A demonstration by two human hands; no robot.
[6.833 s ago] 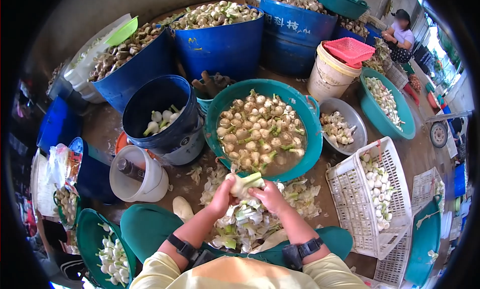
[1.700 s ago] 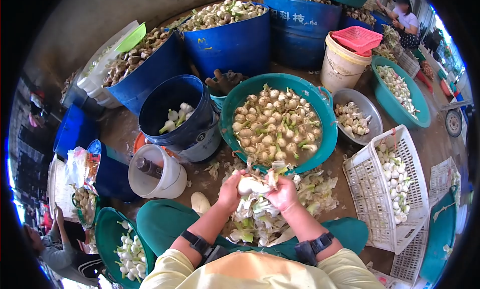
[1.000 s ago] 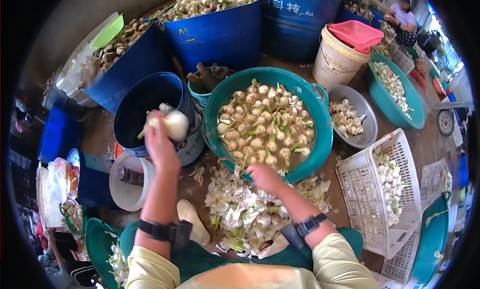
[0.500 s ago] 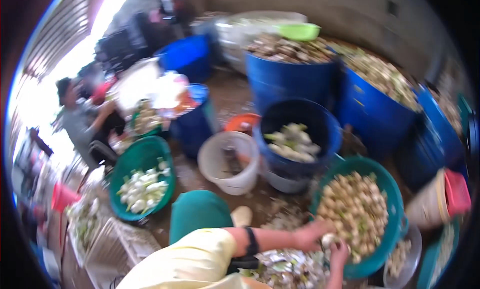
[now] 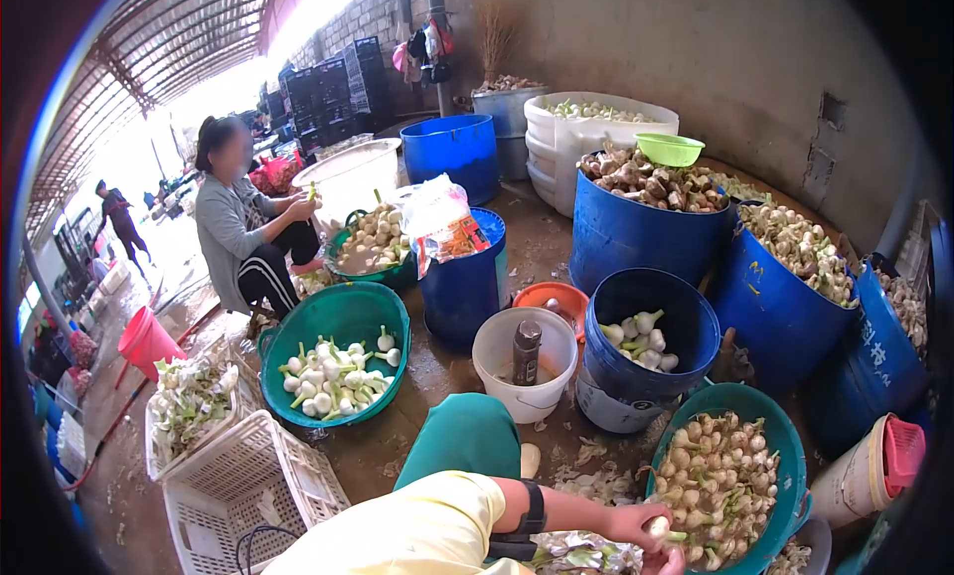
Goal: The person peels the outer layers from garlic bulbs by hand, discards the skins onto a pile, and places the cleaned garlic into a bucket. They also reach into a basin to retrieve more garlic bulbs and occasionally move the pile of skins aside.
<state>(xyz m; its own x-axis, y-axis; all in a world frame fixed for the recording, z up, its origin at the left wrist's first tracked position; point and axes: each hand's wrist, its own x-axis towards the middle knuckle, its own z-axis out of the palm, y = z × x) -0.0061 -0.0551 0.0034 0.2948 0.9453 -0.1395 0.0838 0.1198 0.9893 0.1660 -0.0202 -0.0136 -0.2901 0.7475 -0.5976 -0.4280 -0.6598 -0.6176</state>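
Strip of bare floor [image 5: 433, 374] lies open between green basin [image 5: 372, 319] and white bucket [image 5: 511, 404], apparently passable; green-clad knee [image 5: 462, 431] blocks near end, blue barrel [image 5: 459, 302] the far.

More bulbs [image 5: 648, 342] now lie in the navy bucket [image 5: 634, 384].

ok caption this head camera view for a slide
Bare hands holding a white green-stemmed bulb at a round green plastic tub of brownish bulbs
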